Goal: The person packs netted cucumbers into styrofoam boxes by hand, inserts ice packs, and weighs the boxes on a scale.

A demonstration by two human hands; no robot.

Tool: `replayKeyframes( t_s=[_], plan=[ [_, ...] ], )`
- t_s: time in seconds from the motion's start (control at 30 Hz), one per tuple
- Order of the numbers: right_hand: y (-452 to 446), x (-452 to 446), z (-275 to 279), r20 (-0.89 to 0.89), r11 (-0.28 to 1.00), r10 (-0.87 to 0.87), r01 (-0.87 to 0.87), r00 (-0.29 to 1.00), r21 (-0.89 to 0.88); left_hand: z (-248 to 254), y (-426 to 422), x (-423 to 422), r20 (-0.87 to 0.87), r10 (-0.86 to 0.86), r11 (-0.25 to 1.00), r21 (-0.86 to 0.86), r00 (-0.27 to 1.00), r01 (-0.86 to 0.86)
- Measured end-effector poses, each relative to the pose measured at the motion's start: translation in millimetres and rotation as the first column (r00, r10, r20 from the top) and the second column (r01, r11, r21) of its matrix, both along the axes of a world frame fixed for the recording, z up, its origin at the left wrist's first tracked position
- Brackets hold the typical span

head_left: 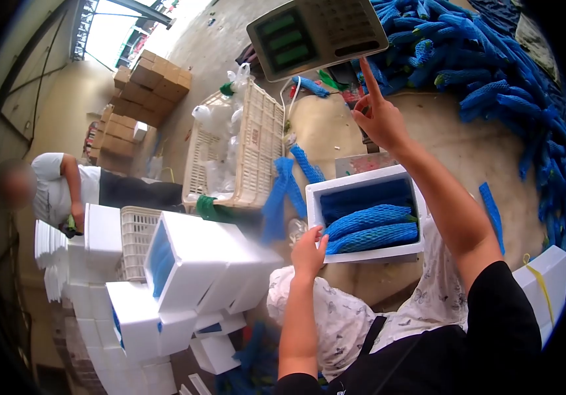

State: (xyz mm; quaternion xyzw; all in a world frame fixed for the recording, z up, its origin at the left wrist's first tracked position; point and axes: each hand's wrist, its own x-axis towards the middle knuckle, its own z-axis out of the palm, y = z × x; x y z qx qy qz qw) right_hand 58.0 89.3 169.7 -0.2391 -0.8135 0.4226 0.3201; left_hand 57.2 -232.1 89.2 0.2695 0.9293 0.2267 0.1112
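Observation:
A white foam box [364, 257] sits before me, with long produce in blue mesh sleeves [375, 232] inside. At its near left corner rests my left hand [309, 251], thumb and fingers apart at the rim. My right hand [382, 120] is raised beyond the box, its index finger stretched out and the others partly curled, with nothing in it. That fingertip is at the lower edge of a scale's display head [319, 36], perhaps touching it. The lit screen's digits are too blurred to read. A metal plate [365, 163] shows behind the box.
Blue-sleeved produce [474, 59] is heaped at the back right. A cream plastic crate [256, 145] holds clear bags. White foam boxes [210, 263] are stacked on the left, near another person [65, 187]. Cardboard cartons [151, 85] stand farther back. A strapped foam box [543, 286] is at right.

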Motion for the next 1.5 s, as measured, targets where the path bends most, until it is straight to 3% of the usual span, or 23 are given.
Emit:
replayKeyframes(
  t_s=[0.17, 0.27, 0.37, 0.4, 0.5, 0.67, 0.73, 0.77, 0.8, 0.83, 0.9, 0.93, 0.97, 1.0, 1.17, 1.3, 1.37, 1.5],
  plan=[
    [-2, 0, 1, -0.075, 0.999, 0.031, -0.032, 0.997, -0.014, -4, -3, 1, 0.021, -0.006, 0.999, -0.033, 1.000, 0.007],
    [-2, -2, -6, -0.021, 1.000, 0.003, -0.003, 1.000, -0.011, -2, -3, 2, 0.019, -0.003, 1.000, 0.001, 1.000, 0.003],
    [-2, -2, -3, -0.195, 1.000, 0.002, 0.004, 0.981, 0.028, -6, 3, 5, 0.006, -0.012, 1.000, 0.005, 1.000, 0.012],
    [1, -3, -7, -0.161, 0.998, 0.005, -0.016, 0.987, -0.064, -6, -1, 3, -0.005, -0.009, 1.000, 0.002, 1.000, 0.009],
    [4, -8, -4, -0.230, 1.000, 0.016, -0.018, 0.973, -0.006, -1, -3, 7, 0.036, 0.006, 0.999, -0.040, 0.999, -0.005],
    [-3, -13, -2, -0.166, 0.995, 0.014, -0.030, 0.986, -0.096, 0, 2, 3, 0.026, -0.015, 0.999, -0.037, 1.000, 0.016],
    [-17, -6, 4, -0.236, 0.988, 0.138, -0.152, 0.962, -0.042, -1, 2, 5, 0.045, -0.014, 0.999, -0.029, 0.999, 0.016],
    [-22, -3, -1, -0.167, 0.974, 0.227, -0.227, 0.960, 0.020, 0, 3, 5, 0.050, -0.014, 0.999, -0.032, 0.999, 0.015],
    [-34, 8, 12, 0.071, 0.934, 0.354, -0.348, 0.933, -0.078, -2, 3, 5, 0.051, -0.015, 0.999, -0.029, 0.999, 0.016],
    [-37, 8, 5, 0.316, 0.873, 0.483, -0.477, 0.817, -0.100, -6, 3, 5, 0.052, -0.018, 0.999, -0.027, 0.998, 0.019],
    [-41, 18, -3, 0.645, 0.645, 0.636, -0.751, 0.423, -0.142, -5, 4, 5, 0.049, -0.025, 0.999, -0.025, 0.998, 0.026],
    [-41, 24, -1, 0.791, 0.535, 0.589, -0.812, 0.163, -0.231, -5, 4, 6, 0.038, -0.022, 0.999, -0.031, 0.999, 0.024],
    [-46, 29, -8, 0.878, 0.520, 0.477, -0.817, 0.034, -0.250, -5, 5, 6, 0.028, -0.022, 0.999, -0.037, 0.999, 0.023],
    [-52, 30, -12, 0.915, 0.538, 0.404, -0.806, -0.012, -0.248, -6, 5, 7, 0.032, -0.026, 0.999, -0.037, 0.999, 0.027],
    [-63, 31, -6, 0.822, 0.592, 0.520, -0.792, 0.233, -0.150, -9, 7, 7, 0.061, -0.029, 0.997, -0.072, 0.998, 0.033],
    [-56, 36, -18, 0.845, 0.572, 0.493, -0.809, 0.208, -0.135, -13, 6, 8, 0.059, -0.042, 0.994, -0.097, 0.997, 0.048],
    [-52, 39, -24, 0.895, 0.558, 0.426, -0.817, 0.136, -0.142, -13, 6, 8, 0.078, -0.047, 0.994, -0.094, 0.996, 0.054],
    [-47, 38, -23, 0.883, 0.564, 0.449, -0.810, 0.136, -0.162, -15, 5, 8, 0.076, -0.043, 0.994, -0.093, 0.996, 0.050]
  ],
)
